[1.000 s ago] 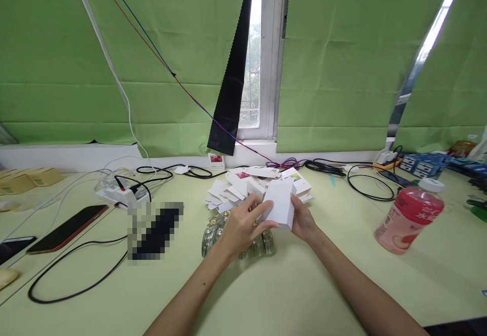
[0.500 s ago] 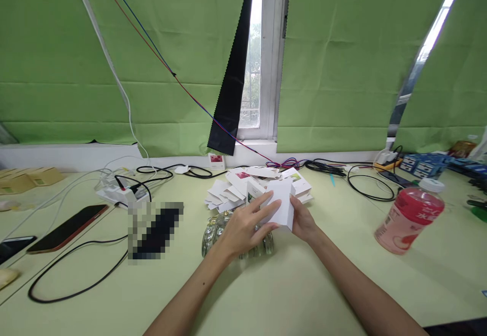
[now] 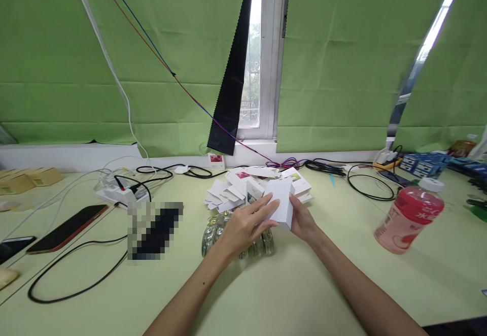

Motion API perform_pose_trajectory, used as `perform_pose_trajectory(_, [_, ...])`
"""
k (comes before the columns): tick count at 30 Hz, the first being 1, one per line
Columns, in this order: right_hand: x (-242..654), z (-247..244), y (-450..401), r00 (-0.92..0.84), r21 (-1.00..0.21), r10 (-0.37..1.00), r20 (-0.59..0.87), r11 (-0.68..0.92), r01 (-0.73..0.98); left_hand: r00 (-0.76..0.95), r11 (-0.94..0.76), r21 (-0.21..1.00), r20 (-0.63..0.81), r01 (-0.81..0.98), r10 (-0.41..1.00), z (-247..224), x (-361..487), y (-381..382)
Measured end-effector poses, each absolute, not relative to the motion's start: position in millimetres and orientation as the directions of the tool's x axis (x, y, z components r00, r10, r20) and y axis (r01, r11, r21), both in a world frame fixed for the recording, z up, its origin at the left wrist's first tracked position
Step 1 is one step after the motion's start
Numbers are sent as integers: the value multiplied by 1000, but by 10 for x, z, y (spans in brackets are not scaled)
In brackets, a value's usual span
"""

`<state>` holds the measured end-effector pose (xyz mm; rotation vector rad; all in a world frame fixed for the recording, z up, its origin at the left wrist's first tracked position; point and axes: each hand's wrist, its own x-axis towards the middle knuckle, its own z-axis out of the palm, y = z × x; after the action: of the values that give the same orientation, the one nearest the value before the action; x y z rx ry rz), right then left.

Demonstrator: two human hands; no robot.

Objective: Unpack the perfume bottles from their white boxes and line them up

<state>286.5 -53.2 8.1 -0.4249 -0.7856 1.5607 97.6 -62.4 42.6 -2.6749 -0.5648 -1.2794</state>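
Observation:
A small white box (image 3: 282, 205) is held between my two hands above the table. My left hand (image 3: 245, 227) has its fingers laid across the box's left side. Around the box's right edge, my right hand (image 3: 303, 218) grips with the thumb on top and the other fingers mostly hidden. Several clear glass bottles (image 3: 213, 234) lie in a group under and beside my left hand, partly covered by it. Behind the hands is a pile of flat white cartons (image 3: 225, 194), some with printed pictures.
A pink drink bottle (image 3: 410, 219) with a white cap stands on the right. On the left are a phone (image 3: 68, 228), a power strip (image 3: 124, 191) and a looped black cable (image 3: 49, 301). More cables run along the wall. Blue boxes (image 3: 425, 164) sit at the back right.
The left fingers have shifted slightly on the white box, and the hands and box have moved a tiny bit. Everything else looks the same.

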Motion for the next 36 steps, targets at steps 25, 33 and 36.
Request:
perform_pose_trajectory(25, [2935, -6, -489, -223, -705, 966, 130, -68, -706, 563, -925, 33, 785, 379, 259, 414, 983, -616])
perform_pose_trajectory(33, [2923, 23, -512, -197, -698, 975, 102, -71, -713, 568, -919, 32, 777, 393, 270, 433, 978, -630])
perform_pose_trajectory(36, [2928, 19, -508, -210, -701, 971, 110, -74, -709, 568, -919, 38, 776, 392, 274, 434, 975, -633])
